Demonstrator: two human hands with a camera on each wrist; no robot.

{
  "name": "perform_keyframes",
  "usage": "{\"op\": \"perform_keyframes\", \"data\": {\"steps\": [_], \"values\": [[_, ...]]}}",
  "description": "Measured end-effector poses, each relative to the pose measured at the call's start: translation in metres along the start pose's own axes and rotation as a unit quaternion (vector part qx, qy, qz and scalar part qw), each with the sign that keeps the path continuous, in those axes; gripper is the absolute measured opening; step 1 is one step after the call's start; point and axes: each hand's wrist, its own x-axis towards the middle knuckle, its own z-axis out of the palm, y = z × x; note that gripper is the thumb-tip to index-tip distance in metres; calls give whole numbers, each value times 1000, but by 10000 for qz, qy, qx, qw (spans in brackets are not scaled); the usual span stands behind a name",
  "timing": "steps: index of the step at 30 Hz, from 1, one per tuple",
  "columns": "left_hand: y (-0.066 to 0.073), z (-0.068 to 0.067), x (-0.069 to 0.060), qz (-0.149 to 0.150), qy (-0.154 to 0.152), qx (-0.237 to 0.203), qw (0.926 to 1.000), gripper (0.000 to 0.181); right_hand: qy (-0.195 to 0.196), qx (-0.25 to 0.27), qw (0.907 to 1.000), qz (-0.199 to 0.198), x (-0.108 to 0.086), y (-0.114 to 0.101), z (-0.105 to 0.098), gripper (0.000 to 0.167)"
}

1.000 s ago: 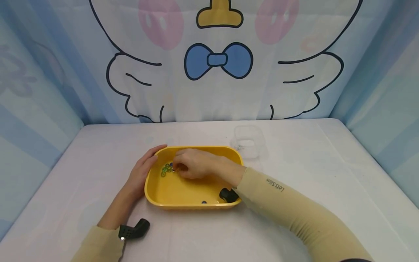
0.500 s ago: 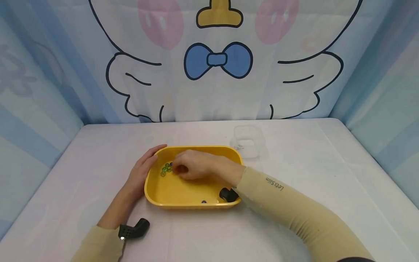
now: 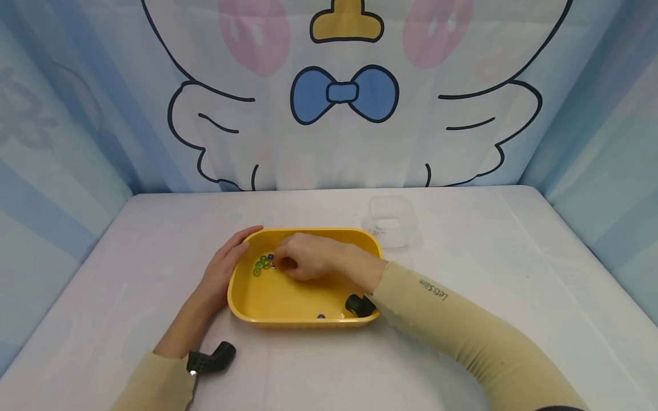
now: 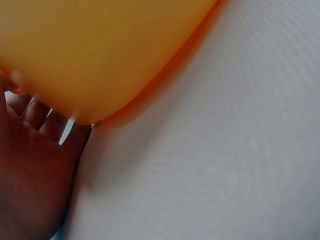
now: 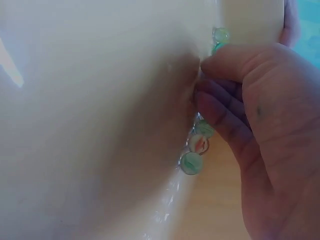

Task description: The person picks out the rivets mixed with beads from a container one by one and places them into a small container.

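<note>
A yellow tray lies on the table, its left end steadied by my left hand. The left fingers lie fairly straight against the outer wall, and the thumb touches the rim. Inside the tray, my right hand has thumb and fingertips brought together in a pinch at a row of glass marbles. The marble at those fingertips is mostly hidden. Several green marbles and a blue marble sit beside the fingertips. Near the tray's front wall lies another blue marble.
Behind the tray's right back corner stands a clear plastic box, with something small in it that I cannot make out. A white cloth covers the table. Printed curtains enclose the back and sides.
The right fingertips have shifted very slightly to the right, showing more of the blue marble beside them. The left hand and the tray stay where they were.
</note>
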Motion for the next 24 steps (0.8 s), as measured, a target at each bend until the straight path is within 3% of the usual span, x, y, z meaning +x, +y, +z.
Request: {"op": "perform_keyframes", "data": {"steps": [6,12,24], "values": [[-1,-1,0,-33,16,13,10000,48,-1,253,9996,-106,-1,0,0,15],[-1,-1,1,47,41,63,10000,48,293,304,9990,131,-5,0,-4,21],[1,0,0,-28,78,84,9999,48,306,214,9986,388,-9,0,-8,27]]}}
